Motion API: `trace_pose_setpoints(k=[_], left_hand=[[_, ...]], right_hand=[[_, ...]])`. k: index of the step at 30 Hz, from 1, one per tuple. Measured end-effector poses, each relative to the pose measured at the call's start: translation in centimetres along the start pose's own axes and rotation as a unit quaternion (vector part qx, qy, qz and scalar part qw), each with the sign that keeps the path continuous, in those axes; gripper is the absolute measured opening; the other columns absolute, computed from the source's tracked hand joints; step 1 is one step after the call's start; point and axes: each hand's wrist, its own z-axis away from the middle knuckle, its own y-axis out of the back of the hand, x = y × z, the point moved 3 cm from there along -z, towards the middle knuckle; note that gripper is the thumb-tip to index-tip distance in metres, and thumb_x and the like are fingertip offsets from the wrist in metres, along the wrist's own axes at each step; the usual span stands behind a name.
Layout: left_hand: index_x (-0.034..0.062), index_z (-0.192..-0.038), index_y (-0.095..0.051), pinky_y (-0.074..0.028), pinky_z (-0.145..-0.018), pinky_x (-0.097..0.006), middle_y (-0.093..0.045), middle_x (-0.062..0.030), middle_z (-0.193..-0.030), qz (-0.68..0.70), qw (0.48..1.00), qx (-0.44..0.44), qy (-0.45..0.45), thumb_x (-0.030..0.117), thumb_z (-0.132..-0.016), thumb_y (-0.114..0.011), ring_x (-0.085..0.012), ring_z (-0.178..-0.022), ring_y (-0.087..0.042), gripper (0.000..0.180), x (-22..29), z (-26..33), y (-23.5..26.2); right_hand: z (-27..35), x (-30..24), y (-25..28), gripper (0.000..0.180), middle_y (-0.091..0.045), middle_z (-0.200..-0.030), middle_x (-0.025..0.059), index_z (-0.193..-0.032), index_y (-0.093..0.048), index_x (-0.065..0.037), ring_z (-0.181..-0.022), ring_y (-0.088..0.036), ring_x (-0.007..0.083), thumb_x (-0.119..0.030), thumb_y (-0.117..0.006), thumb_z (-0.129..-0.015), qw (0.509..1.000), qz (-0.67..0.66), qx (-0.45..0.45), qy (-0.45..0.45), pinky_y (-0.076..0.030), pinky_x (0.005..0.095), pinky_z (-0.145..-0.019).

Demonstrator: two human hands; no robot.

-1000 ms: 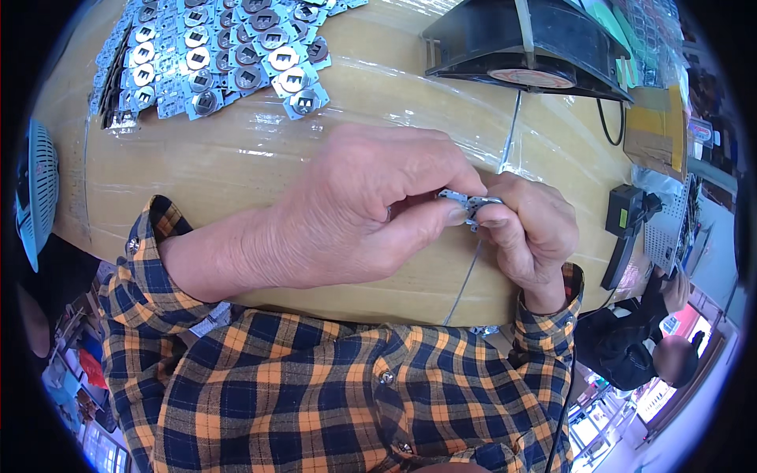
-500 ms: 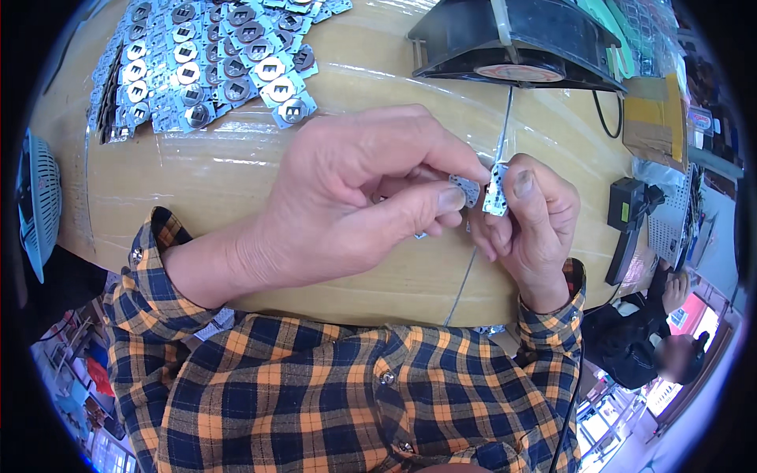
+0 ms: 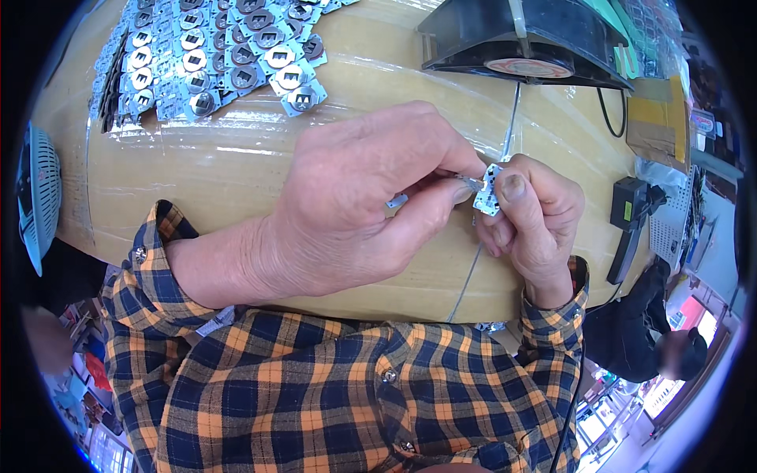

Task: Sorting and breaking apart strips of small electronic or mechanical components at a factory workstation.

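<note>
My right hand (image 3: 542, 213) pinches a small white-and-blue circuit board (image 3: 488, 191) upright between thumb and fingers. From the left, my left hand (image 3: 355, 201) reaches in, thumb and forefinger closed on a thin piece seen edge-on, its tip at the board's left side. A bit of light-blue circuit board (image 3: 397, 201) shows beneath the left forefinger; the rest is hidden in the palm. At the far left lie rows of blue circuit boards (image 3: 193, 61) with round metal coin-cell holders, overlapping in a pile.
A black fan (image 3: 524, 47) stands at the far side. Right of it are a cardboard box (image 3: 658, 126) and a black adapter-like block (image 3: 627, 201). A blue plastic basket (image 3: 39, 189) sits at the left edge. Another person (image 3: 635, 327) is at the right.
My left fingertips have come closer to the board in my right hand. The piece they hold has turned from face-on to edge-on. The right hand's board has tilted slightly.
</note>
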Motion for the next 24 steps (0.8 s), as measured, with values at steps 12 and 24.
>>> trace_pose_setpoints(k=[12, 24], left_hand=[[-0.0027, -0.098, -0.066, -0.052, -0.063, -0.021, -0.064, -0.0086, -0.084, 0.063, 0.997, 0.024, 0.045, -0.012, -0.08, -0.065, -0.0115, -0.073, -0.065, 0.02, -0.4, 0.0, 0.0], [0.0028, -0.088, -0.064, -0.044, -0.051, -0.032, -0.057, -0.0089, -0.074, 0.018, 0.996, 0.055, -0.069, -0.003, -0.077, -0.067, -0.0226, -0.059, -0.058, 0.013, -0.1, 0.3, 0.4]], right_hand=[[0.0, 0.5, 0.4, 0.035, -0.043, -0.053, 0.0006, -0.076, -0.049, -0.001, -0.04, -0.039, 0.0074, -0.024, -0.049, -0.102, 0.999, -0.037, -0.015, 0.029, -0.032, 0.0218, -0.037], [0.3, -1.1, 0.7, 0.02, -0.053, -0.058, 0.0058, -0.083, -0.065, 0.0, -0.049, -0.05, 0.0146, -0.013, -0.053, -0.093, 0.973, 0.217, 0.034, 0.069, -0.038, 0.0295, -0.047]])
